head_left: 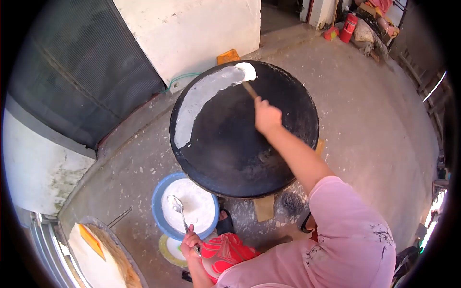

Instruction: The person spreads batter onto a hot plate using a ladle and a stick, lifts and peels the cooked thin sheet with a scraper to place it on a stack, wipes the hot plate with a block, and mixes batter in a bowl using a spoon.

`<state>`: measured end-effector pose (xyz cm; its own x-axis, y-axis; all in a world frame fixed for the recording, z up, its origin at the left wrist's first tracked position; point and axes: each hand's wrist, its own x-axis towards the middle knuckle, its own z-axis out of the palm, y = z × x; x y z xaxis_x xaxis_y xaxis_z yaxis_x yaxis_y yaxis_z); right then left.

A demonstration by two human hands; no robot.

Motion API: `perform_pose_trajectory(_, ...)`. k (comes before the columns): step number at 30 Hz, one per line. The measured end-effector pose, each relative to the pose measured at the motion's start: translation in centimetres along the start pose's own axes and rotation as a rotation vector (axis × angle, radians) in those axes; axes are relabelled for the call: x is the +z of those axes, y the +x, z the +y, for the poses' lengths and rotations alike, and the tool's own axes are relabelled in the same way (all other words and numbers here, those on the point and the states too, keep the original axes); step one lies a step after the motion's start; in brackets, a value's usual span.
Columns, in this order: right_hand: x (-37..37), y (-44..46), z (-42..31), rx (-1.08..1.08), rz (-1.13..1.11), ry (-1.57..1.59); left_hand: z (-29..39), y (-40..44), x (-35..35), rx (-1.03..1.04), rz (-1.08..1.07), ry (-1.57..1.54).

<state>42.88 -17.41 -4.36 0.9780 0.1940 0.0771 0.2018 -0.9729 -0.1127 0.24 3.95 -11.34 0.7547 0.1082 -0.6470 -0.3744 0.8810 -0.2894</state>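
Observation:
A large round black griddle (235,129) stands in front of me. Along its far left side runs a curved band of white batter (192,105), with a thick pool of batter (247,71) at its far end. My right hand (268,115) is closed on the wooden handle of a spreader (250,90), whose working end meets that pool and is hidden. Low on the left, my left hand (190,242) is closed around the handle of a metal spoon (177,205). The spoon's bowl is over a blue basin (158,211) of white batter (199,201).
On the left, a flat yellow-orange piece (92,241) lies on a pile of thin white sheets (84,259). A pale green dish (165,249) sits partly under the basin. A red fire extinguisher (348,28) stands at the far right. White wall (192,33) rises behind the griddle.

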Motion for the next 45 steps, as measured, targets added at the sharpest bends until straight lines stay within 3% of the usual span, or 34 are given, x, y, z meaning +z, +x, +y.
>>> perform_pose_trajectory(3, -0.8, -1.9, 4.4, 0.025, 0.056, 0.044, 0.0, -0.3, 0.5, -0.026, -0.008, -0.003)
perform_pose_trajectory(5, -1.7, -6.5, 3.3, 0.112, 0.075, 0.125, 0.7, -0.1, -0.1, 0.026, -0.010, 0.029)
perform_pose_trajectory(7, -2.3, -9.7, 1.2, -0.012, -0.060, 0.201, 0.7, 0.2, -0.4, -0.009, -0.055, 0.018)
perform_pose_trajectory(8, -0.5, -9.6, 1.1, -0.165, -0.023, 0.188, 0.6, 0.1, -0.2, -0.011, -0.040, 0.033)
perform_pose_trajectory(9, 0.0, -8.4, 1.7, -0.158, -0.026, 0.192, 0.5, 0.0, 0.0, -0.013, -0.023, 0.048)
perform_pose_trajectory(11, -0.2, -4.7, 3.9, -0.005, 0.045, -0.024, -0.3, -0.4, 0.6, 0.009, 0.018, 0.044)
perform_pose_trajectory(14, -1.8, -5.7, 7.3, 0.099, -0.022, 0.009, 0.1, -0.5, 0.7, 0.015, 0.025, 0.049)
perform_pose_trajectory(17, -3.3, -8.4, 4.0, 0.166, -0.068, 0.129, 0.0, -0.2, 0.8, 0.000, -0.010, 0.038)
perform_pose_trajectory(19, -2.3, -6.8, 2.1, -0.018, -0.023, 0.142, 0.0, -0.5, 0.9, 0.067, 0.046, 0.066)
perform_pose_trajectory(21, 0.1, -2.7, 2.0, -0.056, 0.105, -0.003, -0.2, -0.6, 0.8, 0.059, 0.046, 0.056)
perform_pose_trajectory(23, 0.0, -0.6, 4.4, 0.077, 0.133, -0.032, 0.2, -1.2, 0.8, 0.056, 0.051, 0.052)
perform_pose_trajectory(27, -4.8, -6.8, 8.5, 0.155, -0.066, 0.065, 1.8, -0.9, -0.5, 0.039, -0.041, 0.053)
perform_pose_trajectory(29, -4.2, -10.4, 10.4, 0.214, -0.048, 0.066, 2.3, -1.0, -0.2, 0.037, -0.086, 0.045)
perform_pose_trajectory(31, -2.2, -12.0, 12.8, -0.020, 0.078, 0.617, 1.7, -1.9, 1.1, 0.153, -0.014, 0.047)
perform_pose_trajectory(32, -2.3, -12.2, 13.4, 0.024, 0.037, 0.835, 1.1, -2.5, 2.0, 0.215, 0.015, 0.101)
perform_pose_trajectory(35, -2.5, -9.9, 15.3, 0.179, -0.037, 1.069, 0.8, -3.9, 3.6, 0.246, 0.016, 0.067)
perform_pose_trajectory(40, -0.9, -2.8, 18.1, 0.387, 0.000, 0.963, -2.1, -6.8, 6.4, 0.226, -0.120, 0.108)
perform_pose_trajectory(42, -1.4, -1.6, 17.1, 0.538, -0.219, 1.133, -3.7, -8.0, 7.5, 0.196, -0.132, 0.091)
perform_pose_trajectory(45, -3.0, -2.2, 15.8, 0.469, -0.362, 1.203, -5.5, -8.7, 7.8, 0.156, -0.178, 0.097)
